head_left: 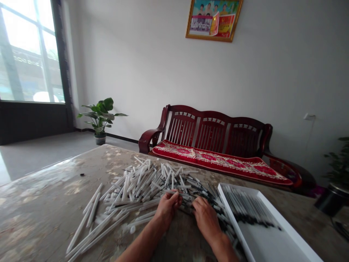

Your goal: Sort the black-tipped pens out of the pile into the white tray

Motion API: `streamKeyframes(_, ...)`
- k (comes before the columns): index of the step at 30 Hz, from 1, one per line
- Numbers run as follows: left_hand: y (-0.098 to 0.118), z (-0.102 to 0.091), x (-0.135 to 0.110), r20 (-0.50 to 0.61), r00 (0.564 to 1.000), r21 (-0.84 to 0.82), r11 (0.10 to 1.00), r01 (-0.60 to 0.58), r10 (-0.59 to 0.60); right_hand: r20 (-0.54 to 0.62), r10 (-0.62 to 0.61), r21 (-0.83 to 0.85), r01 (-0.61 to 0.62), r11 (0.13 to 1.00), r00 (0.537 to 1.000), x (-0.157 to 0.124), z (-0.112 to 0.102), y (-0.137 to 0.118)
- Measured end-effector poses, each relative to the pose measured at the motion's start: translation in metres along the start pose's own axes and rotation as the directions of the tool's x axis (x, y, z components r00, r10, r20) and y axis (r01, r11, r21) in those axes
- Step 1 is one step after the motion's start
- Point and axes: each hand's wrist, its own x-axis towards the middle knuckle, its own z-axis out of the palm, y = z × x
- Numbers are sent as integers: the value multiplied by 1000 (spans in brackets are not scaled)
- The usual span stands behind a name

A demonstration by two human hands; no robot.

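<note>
My left hand [167,206] is closed in a pinch on a slim whitish tube that looks like a pen barrel [168,191]. My right hand [205,217] is beside it, fingers curled together at the edge of some dark slender pieces [215,203]; what they grip, if anything, is hidden. Just beyond both hands spreads a heap of white tubes [139,180]. Right of my right hand stands a shallow white box [268,242], where a row of translucent, dark-ended sticks like pens [245,203] lies side by side.
The table [40,214] has a patterned cover, with a small dark bit [82,175] on its left part. Behind it stands a dark red wooden bench [212,134] with a red floral cushion [218,159]. Potted plants stand at left [100,120] and right [338,171].
</note>
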Motion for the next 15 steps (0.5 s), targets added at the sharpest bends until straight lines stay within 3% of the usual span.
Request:
streamKeyframes(4,-1,0,3,-26,1000,2,1000,5,-5,5,-49,-28,49,998,999,0,-3,-1)
streamKeyframes(11,0,0,2,-21,1000,-5,1000,11,-11,8,-10,-112,11,994,1000,-2,5,1)
streamKeyframes(15,1,1,1,-29,1000,-18,1000,4,-5,3,-16,-77,16,997,1000,-5,7,3)
